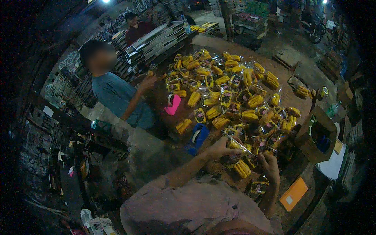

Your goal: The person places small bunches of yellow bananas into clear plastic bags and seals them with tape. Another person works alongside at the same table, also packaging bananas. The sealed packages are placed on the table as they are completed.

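My left hand (227, 148) grips a clear plastic bag (239, 144) with a yellow baked item inside, near the table's front edge. The fingers of my right hand (265, 161) are closed at the other end of the bag's shiny edge. Many packed yellow items (221, 80), some with dark labels, lie spread over the brown table (205, 41). Just below my hands is another yellow pack (242, 169). A blue tape dispenser (199, 136) stands left of my left hand, and a pink tape dispenser (173, 105) lies farther up the table.
A person in a teal shirt (117, 91) stands at the left side, one hand over the table. Behind are stacked trays (158, 41) and a second person (138, 29). An open cardboard box (318, 135) and an orange envelope (293, 194) are on the right.
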### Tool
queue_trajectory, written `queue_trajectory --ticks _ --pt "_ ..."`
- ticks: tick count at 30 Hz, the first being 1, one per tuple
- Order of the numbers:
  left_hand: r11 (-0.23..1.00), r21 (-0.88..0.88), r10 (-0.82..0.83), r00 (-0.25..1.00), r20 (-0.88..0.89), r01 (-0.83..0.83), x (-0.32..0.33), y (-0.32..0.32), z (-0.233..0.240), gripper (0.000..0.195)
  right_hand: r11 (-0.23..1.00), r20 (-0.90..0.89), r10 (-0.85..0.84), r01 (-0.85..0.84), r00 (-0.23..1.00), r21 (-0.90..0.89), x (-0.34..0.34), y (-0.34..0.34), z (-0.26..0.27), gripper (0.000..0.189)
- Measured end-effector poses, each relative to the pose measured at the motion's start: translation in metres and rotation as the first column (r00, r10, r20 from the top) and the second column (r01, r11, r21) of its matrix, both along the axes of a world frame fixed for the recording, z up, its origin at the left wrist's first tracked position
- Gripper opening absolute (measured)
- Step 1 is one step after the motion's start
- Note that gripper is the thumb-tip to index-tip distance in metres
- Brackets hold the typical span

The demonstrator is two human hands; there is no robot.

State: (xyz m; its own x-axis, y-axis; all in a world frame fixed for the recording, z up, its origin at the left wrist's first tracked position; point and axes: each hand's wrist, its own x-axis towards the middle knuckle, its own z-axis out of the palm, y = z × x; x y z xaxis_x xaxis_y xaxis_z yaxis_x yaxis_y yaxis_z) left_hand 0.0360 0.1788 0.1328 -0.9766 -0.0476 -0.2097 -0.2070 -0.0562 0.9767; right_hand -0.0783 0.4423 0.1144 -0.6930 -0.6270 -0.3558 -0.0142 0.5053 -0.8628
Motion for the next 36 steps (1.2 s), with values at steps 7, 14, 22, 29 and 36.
queue_trajectory --ticks 7,14,22,29,36 --pt "0.997 -0.079 -0.003 0.999 -0.040 0.000 0.000 -0.001 -0.002 0.043 0.937 -0.147 -0.070 0.015 0.987 -0.349 0.010 -0.009 0.002 0.018" --pt "0.996 -0.092 0.019 1.000 0.020 -0.017 0.000 0.002 -0.005 0.045 0.990 0.002 0.057 -0.056 0.998 -0.133 0.008 -0.011 0.009 0.033" --pt "0.992 -0.114 0.079 0.975 0.208 -0.056 0.018 -0.010 -0.010 0.046 0.977 0.015 0.204 -0.202 0.979 -0.065 0.006 0.001 0.015 0.042" --pt "0.989 0.129 0.052 0.989 0.138 -0.070 0.026 -0.005 -0.015 0.041 0.995 0.103 0.097 -0.094 0.990 -0.034 0.015 0.019 -0.010 0.040" --pt "1.000 -0.020 0.003 0.993 0.115 -0.001 0.024 -0.006 -0.004 0.039 0.999 0.107 -0.011 0.015 0.994 -0.041 0.014 0.039 -0.029 0.035"
